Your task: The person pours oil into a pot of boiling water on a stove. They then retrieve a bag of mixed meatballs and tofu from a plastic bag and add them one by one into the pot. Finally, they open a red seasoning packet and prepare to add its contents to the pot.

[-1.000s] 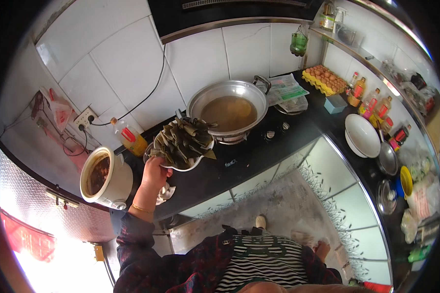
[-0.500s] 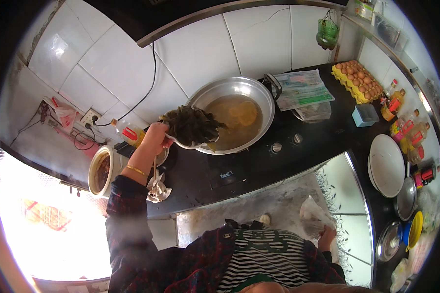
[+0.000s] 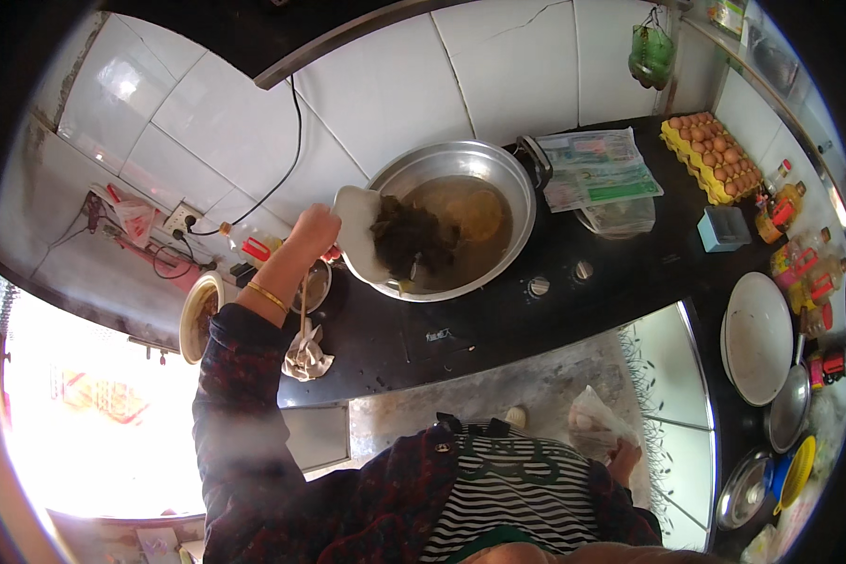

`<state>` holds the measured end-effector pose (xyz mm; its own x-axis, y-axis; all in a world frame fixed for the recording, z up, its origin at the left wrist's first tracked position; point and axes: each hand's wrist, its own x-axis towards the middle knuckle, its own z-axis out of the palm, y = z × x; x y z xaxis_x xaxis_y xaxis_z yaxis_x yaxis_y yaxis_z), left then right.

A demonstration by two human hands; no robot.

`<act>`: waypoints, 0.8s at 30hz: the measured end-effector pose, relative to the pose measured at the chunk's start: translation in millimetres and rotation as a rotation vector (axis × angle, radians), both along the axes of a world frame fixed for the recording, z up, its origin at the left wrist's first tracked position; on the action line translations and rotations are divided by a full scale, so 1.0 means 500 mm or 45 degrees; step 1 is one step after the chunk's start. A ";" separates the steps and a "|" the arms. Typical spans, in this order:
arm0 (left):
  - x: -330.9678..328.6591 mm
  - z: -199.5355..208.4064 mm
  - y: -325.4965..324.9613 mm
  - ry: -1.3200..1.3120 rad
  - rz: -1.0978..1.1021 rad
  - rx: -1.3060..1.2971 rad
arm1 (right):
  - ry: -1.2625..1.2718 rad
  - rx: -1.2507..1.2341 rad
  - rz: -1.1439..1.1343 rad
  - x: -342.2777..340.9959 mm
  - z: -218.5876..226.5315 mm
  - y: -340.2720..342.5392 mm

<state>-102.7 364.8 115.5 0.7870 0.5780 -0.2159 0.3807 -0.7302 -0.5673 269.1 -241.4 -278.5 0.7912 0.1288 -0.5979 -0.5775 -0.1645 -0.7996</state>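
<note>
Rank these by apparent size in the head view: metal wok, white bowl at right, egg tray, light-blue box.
1. Metal wok, largest
2. White bowl at right
3. Egg tray
4. Light-blue box, smallest

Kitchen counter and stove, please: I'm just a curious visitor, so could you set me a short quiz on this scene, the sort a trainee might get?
1. True or false: the bowl in the left hand is upright.
2. What does the right hand hold?
a) a bottle
b) a bag
c) a lid
3. Fill in the blank: the eggs sit in a ____ tray.

Key
1. False: it is tilted toward the pan.
2. b
3. yellow
</note>
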 end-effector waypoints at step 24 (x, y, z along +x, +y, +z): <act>-0.244 0.035 -0.303 -2.357 1.351 -1.341 | -0.168 -0.002 0.245 0.021 0.126 0.030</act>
